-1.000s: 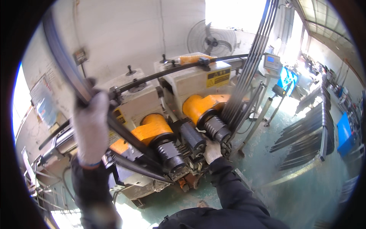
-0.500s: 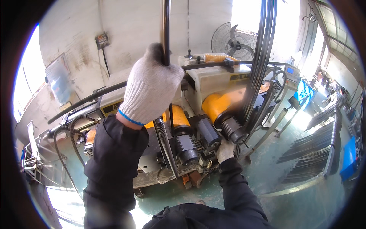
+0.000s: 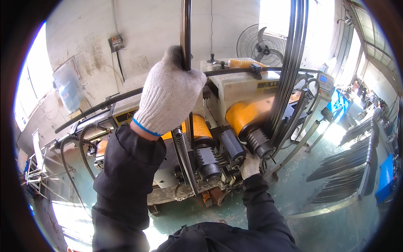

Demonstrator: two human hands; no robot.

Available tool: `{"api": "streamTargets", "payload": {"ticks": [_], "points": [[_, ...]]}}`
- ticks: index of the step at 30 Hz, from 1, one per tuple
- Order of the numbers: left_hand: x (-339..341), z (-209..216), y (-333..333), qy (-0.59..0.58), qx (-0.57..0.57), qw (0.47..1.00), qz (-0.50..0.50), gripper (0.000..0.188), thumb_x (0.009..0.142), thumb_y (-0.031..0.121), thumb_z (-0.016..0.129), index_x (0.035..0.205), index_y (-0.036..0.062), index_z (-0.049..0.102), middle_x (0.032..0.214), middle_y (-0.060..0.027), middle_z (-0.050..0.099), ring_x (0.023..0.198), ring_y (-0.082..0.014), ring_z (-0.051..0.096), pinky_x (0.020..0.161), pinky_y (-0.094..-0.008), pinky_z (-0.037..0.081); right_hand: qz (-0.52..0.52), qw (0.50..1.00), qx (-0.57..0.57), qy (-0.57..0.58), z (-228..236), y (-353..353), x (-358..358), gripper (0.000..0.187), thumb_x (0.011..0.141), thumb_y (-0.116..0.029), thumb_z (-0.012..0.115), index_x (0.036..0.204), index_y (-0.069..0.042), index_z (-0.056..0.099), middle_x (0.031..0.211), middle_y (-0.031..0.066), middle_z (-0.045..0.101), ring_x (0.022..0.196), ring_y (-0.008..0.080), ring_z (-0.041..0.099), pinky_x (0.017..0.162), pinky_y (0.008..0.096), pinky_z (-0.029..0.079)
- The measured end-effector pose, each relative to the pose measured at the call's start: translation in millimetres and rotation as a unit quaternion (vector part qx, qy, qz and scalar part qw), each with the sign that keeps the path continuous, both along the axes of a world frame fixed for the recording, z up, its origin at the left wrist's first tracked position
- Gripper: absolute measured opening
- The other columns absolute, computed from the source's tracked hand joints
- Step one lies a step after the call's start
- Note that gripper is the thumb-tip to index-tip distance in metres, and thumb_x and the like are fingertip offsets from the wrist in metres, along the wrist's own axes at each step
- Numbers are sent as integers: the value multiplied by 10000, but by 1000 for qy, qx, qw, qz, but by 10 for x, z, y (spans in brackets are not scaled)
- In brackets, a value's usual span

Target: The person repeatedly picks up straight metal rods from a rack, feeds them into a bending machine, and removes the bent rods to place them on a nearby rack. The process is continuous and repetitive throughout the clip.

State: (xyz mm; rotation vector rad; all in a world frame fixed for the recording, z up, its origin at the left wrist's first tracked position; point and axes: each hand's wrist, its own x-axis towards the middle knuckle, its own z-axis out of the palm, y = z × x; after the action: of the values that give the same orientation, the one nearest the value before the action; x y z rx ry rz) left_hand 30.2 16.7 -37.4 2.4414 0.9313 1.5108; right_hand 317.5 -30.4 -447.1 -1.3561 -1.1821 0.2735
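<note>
My left hand point(image 3: 171, 90), in a white knit glove with a blue cuff edge, is closed around an upright dark metal bar point(image 3: 185, 27). The bar runs above and below the fist, down in front of the machine. My right hand point(image 3: 250, 166), also gloved, is low at the machine's front, just beneath a ridged black roller point(image 3: 261, 145) and beside a grey block point(image 3: 232, 145). Its fingers are hidden there. A second ridged roller point(image 3: 208, 161) stands left of the block. Yellow cylindrical housings point(image 3: 239, 115) sit behind the rollers.
Several long dark bars point(image 3: 290, 54) stand upright on the machine's right. A coil spring point(image 3: 181, 147) slants below my left hand. On the right, a rack point(image 3: 365, 168) holds many thin rods. A fan point(image 3: 262, 46) and control box point(image 3: 324, 82) are behind; hoses point(image 3: 84, 143) hang left.
The whole view has shifted slightly, so the scene sits a little further right. Both hands keep nearly the same places against the machine, the left still around the bar.
</note>
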Motion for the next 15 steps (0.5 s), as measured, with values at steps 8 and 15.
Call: {"api": "streamTargets", "payload": {"ticks": [8,15], "points": [[8,-44,60,-10,8,999,-32,253,1027,33,691,1267,-12,624,900,-27,640,781,-98,618,718,-288,549,73,943,24,325,68,24,-8,542,905,143,568,1413,7,700,1367,171,715,1243,323,694,1100,368,543],[-80,16,49,93,113,989,2,378,1016,160,759,1282,-74,627,900,-47,671,831,-112,647,758,-304,563,-2,996,45,79,117,8,-57,599,833,76,693,1425,-17,700,1300,214,749,1209,383,704,1095,419,550]]}}
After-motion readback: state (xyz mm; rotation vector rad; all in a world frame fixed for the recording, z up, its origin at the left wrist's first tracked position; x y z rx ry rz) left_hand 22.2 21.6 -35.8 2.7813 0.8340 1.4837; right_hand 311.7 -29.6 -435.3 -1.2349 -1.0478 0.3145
